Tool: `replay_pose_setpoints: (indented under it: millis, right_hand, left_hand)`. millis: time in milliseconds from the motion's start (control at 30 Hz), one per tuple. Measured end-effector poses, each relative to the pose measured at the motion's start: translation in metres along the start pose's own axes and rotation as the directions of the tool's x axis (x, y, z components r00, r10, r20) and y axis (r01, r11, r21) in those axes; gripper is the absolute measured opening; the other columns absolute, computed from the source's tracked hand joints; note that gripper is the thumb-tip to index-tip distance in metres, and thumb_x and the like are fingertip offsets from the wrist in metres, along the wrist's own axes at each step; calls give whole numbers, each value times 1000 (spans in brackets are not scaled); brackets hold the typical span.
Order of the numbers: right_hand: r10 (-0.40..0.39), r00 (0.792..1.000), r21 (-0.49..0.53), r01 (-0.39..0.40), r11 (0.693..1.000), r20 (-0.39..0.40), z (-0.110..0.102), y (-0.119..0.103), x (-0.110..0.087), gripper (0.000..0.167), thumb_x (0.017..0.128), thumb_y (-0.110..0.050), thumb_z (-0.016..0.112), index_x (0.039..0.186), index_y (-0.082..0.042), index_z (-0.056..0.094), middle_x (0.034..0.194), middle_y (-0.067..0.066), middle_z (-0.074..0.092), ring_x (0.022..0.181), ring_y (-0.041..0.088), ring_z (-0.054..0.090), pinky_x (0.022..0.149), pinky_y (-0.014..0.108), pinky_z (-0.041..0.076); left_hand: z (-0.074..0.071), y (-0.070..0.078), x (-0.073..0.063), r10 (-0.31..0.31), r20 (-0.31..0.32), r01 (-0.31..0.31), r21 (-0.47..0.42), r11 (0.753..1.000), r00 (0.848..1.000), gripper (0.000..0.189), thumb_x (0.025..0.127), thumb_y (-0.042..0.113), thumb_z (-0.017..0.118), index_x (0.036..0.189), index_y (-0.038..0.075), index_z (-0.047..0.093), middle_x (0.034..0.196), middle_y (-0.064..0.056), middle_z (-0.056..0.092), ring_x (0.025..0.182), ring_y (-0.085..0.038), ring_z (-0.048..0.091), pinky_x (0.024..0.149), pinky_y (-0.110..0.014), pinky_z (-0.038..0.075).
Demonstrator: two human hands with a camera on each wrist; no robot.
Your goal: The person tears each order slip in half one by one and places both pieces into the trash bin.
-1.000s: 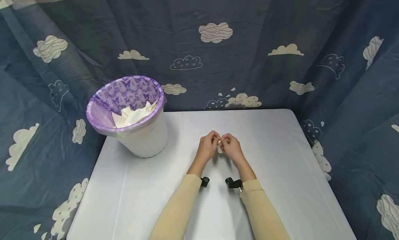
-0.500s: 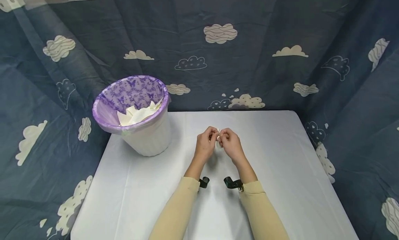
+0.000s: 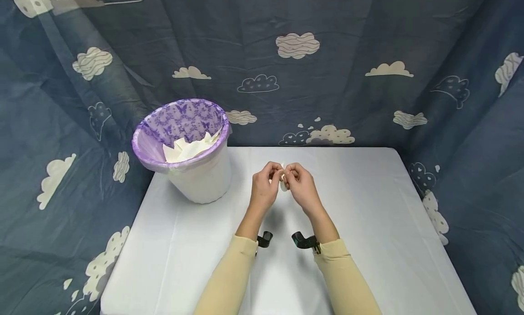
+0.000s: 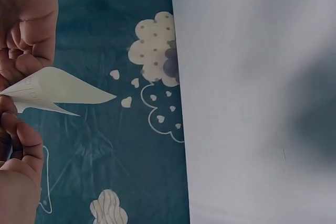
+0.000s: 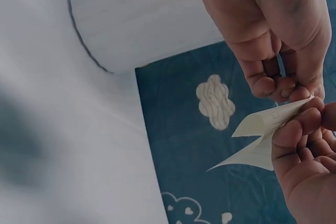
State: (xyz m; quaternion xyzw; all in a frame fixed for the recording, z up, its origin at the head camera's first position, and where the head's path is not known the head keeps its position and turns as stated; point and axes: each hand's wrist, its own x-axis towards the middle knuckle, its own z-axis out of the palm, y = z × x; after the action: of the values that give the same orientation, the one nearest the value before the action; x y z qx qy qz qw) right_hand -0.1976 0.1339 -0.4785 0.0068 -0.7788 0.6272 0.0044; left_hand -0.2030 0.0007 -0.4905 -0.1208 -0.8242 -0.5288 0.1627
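Both hands are close together above the white table [image 3: 348, 206], raised off its surface. Between them is a small cream sheet of paper [image 4: 68, 87], bent over, with faint printed marks on it. Two pointed ends stick out past the fingers towards the table side. My left hand [image 3: 264, 183] pinches the paper between thumb and fingers, and its other fingers are curled. From the opposite side, my right hand [image 3: 300, 183] pinches the same paper [image 5: 262, 124], fingertips right against those of the left. The pinched edge is mostly hidden by the fingers.
To the left at the back of the table stands a white bin [image 3: 204, 183] lined with a purple butterfly-print bag [image 3: 192, 119]. Cream paper pieces [image 3: 190, 150] lie in it. A dark blue curtain [image 3: 340, 92] with cloud prints surrounds the table.
The hands have shifted somewhat left, nearer the bin, still pinching the paper together, and their shadow has spread lower on the table. The head view has turned slightly left.
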Motion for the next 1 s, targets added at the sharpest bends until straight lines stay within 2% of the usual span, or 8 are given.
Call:
replay_pose_setpoints:
  millis: [133,333,567,733,833,1000]
  right_hand:
    - [9,1000,54,-11,998,25,4,-3,0,16,112,-18,53,107,-4,59,82,1,59,75,14,54,65,21,48]
    - [0,999,86,-5,996,52,12,-7,-3,15,112,-16,53,106,-3,58,81,0,58,75,14,54,66,22,48]
    - [-19,998,113,13,994,52,19,-10,-5,14,111,-15,54,104,-4,58,79,-2,57,72,11,53,64,20,47]
    - [-29,999,148,22,989,43,20,-14,-7,13,111,-14,54,104,-4,58,80,-1,56,73,11,54,66,20,49]
    - [-27,999,170,19,985,40,21,-15,-7,12,111,-13,54,104,-3,57,81,-1,56,73,11,54,67,20,50]
    - [-15,999,189,7,982,43,22,-15,-9,12,111,-13,53,106,-2,57,82,-1,56,74,11,54,67,19,49]
  left_hand:
    - [-6,0,-2,4,-25,-5,-29,1000,1000,10,105,15,67,100,6,69,80,-8,76,74,-17,70,73,-25,55]
    - [-12,-1,-6,-12,-57,8,-82,997,998,9,104,12,67,99,5,68,80,-10,76,76,-26,71,75,-27,55]
    - [-18,1,-10,-33,-91,22,-128,992,995,10,104,12,67,99,4,68,81,-12,76,77,-15,68,81,-30,59]
    - [-20,6,-10,-49,-102,30,-181,983,994,9,104,10,67,98,3,68,81,-13,74,75,-12,65,77,-25,55]
    - [-20,7,-10,-81,-100,58,-219,974,992,9,104,11,68,98,4,68,81,-13,73,73,-16,63,69,-21,49]
    - [-20,6,-11,-158,-78,127,-309,943,984,7,104,9,67,100,3,68,83,-16,71,78,-37,63,62,-18,44]
